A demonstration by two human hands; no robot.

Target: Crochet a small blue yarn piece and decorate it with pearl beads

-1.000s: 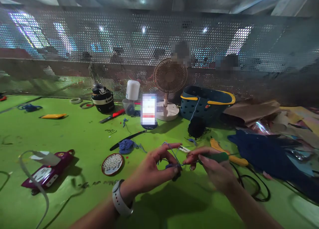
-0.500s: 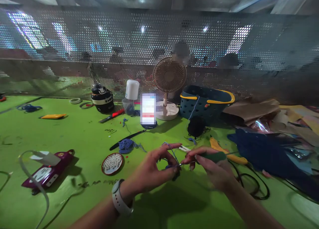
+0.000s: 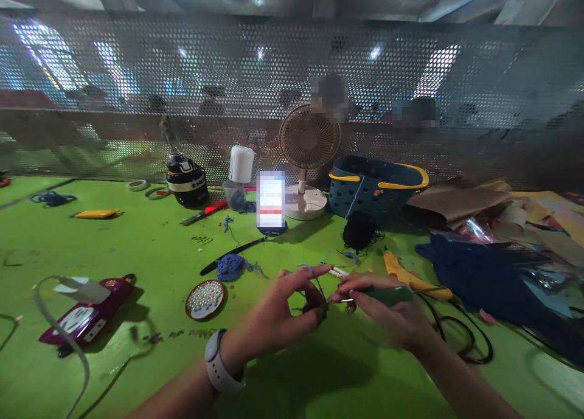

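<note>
Blue yarn [image 3: 316, 279] runs over the raised index finger of my left hand [image 3: 276, 309], whose thumb and other fingers pinch a small piece of yarn work, mostly hidden by them. A crochet hook with a green handle [image 3: 387, 294] lies in my right hand [image 3: 396, 315], gripped between thumb and fingers. Its thin metal shaft points left, its tip close to the left fingertips; whether it sits in a loop I cannot tell. A crumpled blue yarn piece [image 3: 230, 266] and a dish of white pearl beads [image 3: 205, 300] lie left of my hands.
Behind stand a phone [image 3: 271, 200], a fan [image 3: 309, 138], a dark jug [image 3: 187, 182] and a blue basket [image 3: 365, 191] with a dark yarn ball [image 3: 358, 231] before it. A yellow glue gun [image 3: 417, 279] and dark cloth [image 3: 493, 291] lie right; a purple power strip [image 3: 86, 314] left.
My right hand has shifted the hook slightly, and more of its metal shaft shows between the hands. My left hand has barely moved, still pinching the yarn work.
</note>
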